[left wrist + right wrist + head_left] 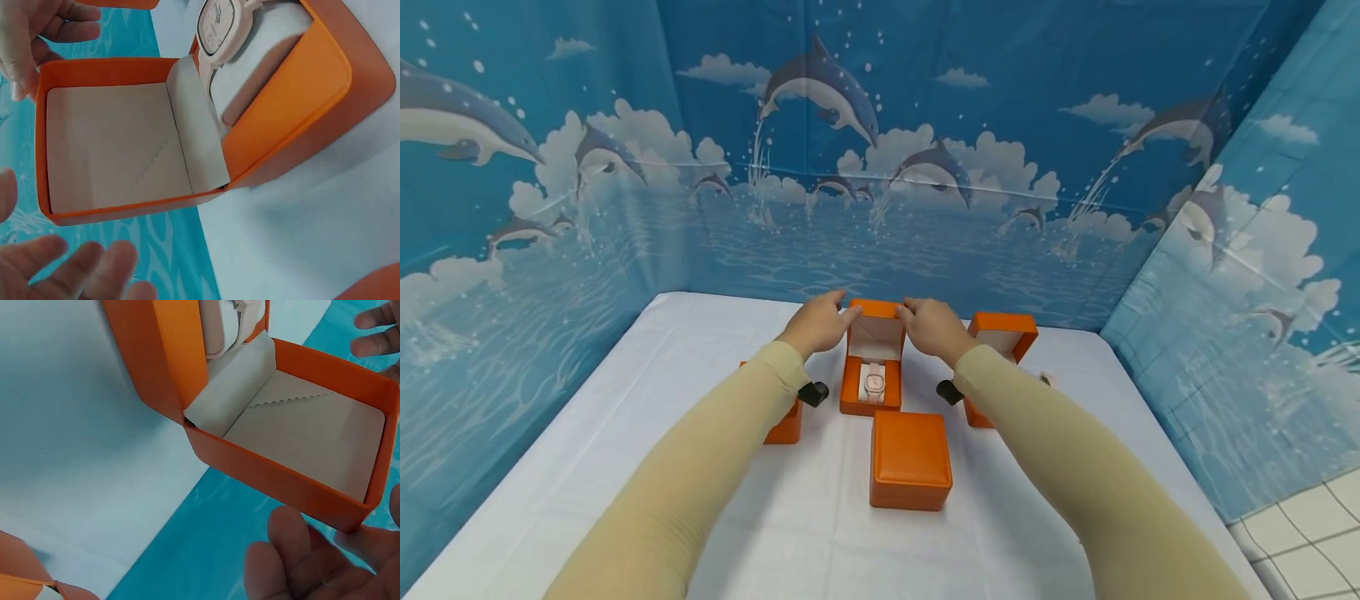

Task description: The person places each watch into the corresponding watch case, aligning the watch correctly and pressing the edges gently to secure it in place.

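Observation:
An orange watch box (848, 398) stands with its lid raised, showing a pale lining (112, 144). Inside, a pink watch (874, 382) with a pale square-shaped face is wrapped round a white cushion (275, 56). My left hand (818, 323) is at the lid's left side; in the left wrist view its loosely bent fingers (112, 269) are apart from the lid. On the other side is my right hand (934, 327). Its thumb seems to touch the lid's corner in the right wrist view, while the other fingers (290, 544) hang relaxed beside it.
A closed orange box (912, 450) sits nearer me on the white cloth (827, 517). To the right stands another open orange box (1006, 323), partly behind my right arm. My left sleeve partly hides an orange box (786, 427). A dolphin-print curtain (880, 242) borders the table.

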A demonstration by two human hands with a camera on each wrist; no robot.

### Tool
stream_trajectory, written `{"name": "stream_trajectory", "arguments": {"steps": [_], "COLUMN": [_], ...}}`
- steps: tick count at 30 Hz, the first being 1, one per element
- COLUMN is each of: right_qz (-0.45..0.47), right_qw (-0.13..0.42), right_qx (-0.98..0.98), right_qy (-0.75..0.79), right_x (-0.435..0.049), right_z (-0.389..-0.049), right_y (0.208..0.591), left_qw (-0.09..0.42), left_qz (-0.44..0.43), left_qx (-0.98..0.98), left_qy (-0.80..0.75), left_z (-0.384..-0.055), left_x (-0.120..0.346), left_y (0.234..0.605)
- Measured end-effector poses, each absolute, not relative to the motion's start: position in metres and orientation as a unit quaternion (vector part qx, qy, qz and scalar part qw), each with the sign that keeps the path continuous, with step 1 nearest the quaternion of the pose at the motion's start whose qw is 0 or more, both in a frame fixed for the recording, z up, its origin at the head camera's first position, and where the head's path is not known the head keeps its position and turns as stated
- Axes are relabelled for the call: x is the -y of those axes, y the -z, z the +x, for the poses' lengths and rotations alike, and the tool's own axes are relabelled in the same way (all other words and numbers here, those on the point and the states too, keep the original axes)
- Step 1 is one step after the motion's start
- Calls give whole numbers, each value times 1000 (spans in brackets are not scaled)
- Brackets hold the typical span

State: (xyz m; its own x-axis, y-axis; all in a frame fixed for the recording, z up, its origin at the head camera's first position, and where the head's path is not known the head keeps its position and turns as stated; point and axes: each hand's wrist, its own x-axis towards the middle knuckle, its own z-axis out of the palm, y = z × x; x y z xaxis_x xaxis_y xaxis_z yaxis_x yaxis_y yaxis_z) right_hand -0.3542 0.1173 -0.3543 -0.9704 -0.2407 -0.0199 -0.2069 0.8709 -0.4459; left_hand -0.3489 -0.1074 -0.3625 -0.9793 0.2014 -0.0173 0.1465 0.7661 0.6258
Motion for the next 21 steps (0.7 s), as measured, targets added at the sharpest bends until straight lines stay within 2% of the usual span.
{"name": "stream_trajectory", "arguments": {"steps": [4, 15, 21], "right_qz": [-109, -119, -113], "right_qw": [60, 62, 76], "right_qx": [-966, -961, -954], "right_qy": [227, 240, 266], "right_x": [-116, -122, -123], "right_z": [-357, -358, -358], "right_y": [356, 354, 356], "left_qw": [51, 33, 39], "left_qz": [98, 78, 78], "left_qx": [-932, -936, -932], "left_qy": [-345, -342, -351], "left_z": [-353, -357, -355], "left_x": [106, 102, 105], "left_y": [366, 366, 366]}}
